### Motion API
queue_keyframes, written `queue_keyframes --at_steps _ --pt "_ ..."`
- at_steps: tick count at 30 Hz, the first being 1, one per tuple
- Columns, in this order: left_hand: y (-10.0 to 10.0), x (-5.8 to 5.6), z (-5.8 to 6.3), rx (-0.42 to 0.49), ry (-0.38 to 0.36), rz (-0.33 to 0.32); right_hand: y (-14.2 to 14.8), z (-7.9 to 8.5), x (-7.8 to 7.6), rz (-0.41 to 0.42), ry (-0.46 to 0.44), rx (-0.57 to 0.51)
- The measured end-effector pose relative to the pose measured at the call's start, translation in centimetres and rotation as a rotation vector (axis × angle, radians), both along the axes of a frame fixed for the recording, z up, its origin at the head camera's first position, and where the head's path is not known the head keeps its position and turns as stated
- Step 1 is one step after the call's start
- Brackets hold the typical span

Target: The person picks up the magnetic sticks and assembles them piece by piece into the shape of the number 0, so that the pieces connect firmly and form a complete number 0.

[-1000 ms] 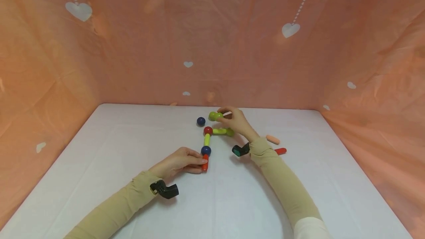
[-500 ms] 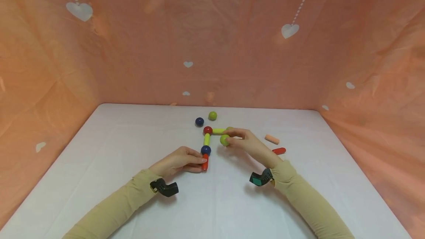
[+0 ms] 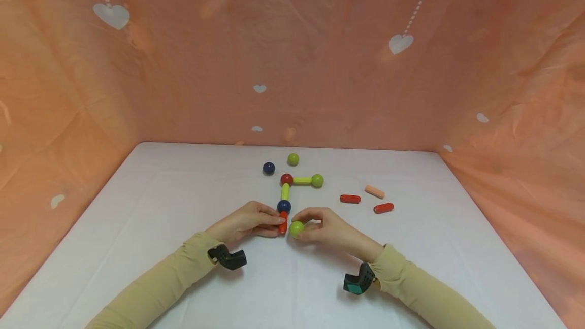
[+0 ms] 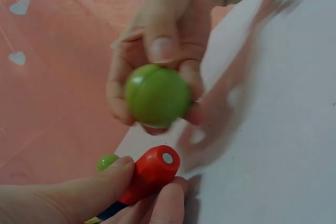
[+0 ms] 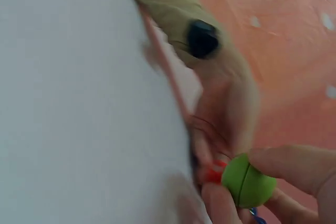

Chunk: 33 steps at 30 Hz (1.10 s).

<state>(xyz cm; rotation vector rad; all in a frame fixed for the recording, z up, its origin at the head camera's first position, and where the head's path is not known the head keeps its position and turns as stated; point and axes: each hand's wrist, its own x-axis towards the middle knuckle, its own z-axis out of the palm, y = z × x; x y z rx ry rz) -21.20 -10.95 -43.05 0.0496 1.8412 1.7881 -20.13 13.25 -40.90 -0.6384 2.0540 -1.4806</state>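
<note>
My left hand (image 3: 249, 222) pinches a red rod (image 3: 283, 223) between thumb and fingers. In the left wrist view the red rod (image 4: 152, 174) shows a round metal disc in its near end. The rod's far end meets a dark blue ball (image 3: 284, 206); from there a yellow-green rod (image 3: 285, 191) runs to a red ball (image 3: 286, 179), then another yellow-green rod (image 3: 302, 180) leads right to a green ball (image 3: 317, 181). My right hand (image 3: 329, 230) holds a loose green ball (image 3: 296, 229) by its fingertips, just right of the red rod's near end.
Behind the chain lie a dark blue ball (image 3: 268, 168) and another green ball (image 3: 293, 159). On the right are two red rods (image 3: 350, 199) and an orange rod (image 3: 375, 191). The white table (image 3: 183, 176) ends at a peach-coloured curtain (image 3: 292, 55) with white hearts.
My right hand has taken one green ball from the back of the table and brought it toward me, beside the red rod. The loose blue ball has shifted slightly left. My left hand stays put.
</note>
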Motion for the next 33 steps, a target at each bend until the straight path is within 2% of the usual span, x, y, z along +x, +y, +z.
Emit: queue_keyframes --at_steps 6,13,19,22,24,31,33 --pt "0.0 0.0 0.1 -0.019 0.004 -0.002 -1.4 -0.5 1.6 -0.012 0.107 0.011" --pt "0.1 -0.1 -0.1 -0.040 0.013 -0.003 -1.9 -0.9 2.2 -0.053 0.160 0.007" --pt "0.2 -0.1 -0.1 -0.054 0.018 0.007 -2.6 1.1 3.3 -0.080 0.192 0.007" --pt "0.3 0.0 -0.1 -0.051 0.018 0.011 -2.8 1.6 3.7 -0.093 0.204 0.017" --pt "0.3 0.0 -0.2 -0.048 0.022 0.013 -3.0 1.4 3.6 -0.097 0.225 0.024" --pt "0.3 0.0 -0.2 -0.023 0.040 0.003 -2.9 -1.7 2.4 -0.122 0.288 0.049" --pt "0.4 0.0 -0.3 -0.032 0.040 0.004 -2.8 -2.0 2.3 -0.113 0.292 0.050"
